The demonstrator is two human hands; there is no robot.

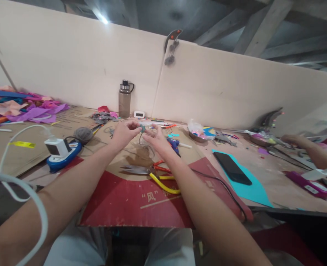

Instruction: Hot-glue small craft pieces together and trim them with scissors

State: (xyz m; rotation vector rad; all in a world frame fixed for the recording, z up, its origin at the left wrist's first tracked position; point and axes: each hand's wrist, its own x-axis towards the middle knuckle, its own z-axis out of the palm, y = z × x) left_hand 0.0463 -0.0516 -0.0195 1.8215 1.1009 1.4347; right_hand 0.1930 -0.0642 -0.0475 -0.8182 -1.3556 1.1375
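Note:
My left hand [125, 133] is raised over the cardboard, its thumb and fingertips pinching a small teal piece [142, 128]. Close to its right side is my right hand [158, 139], thumb and fingers apart and curved towards the piece. A thin grey yarn strand [140, 139] hangs below the hands and loops across the cardboard. Scissors with red handles [159, 166] lie nearer to me, overlapping pliers with yellow grips [163, 184]; my right forearm partly covers both. A blue glue gun [174, 145] rests just right of my right hand.
A blue power strip [65, 157] with a white charger and a grey yarn ball [83, 134] sit left. A bottle [124, 99] stands by the partition. On the right are a phone [232, 168] on turquoise sheet, a bowl [199, 136], cables and another person's arm [313, 151].

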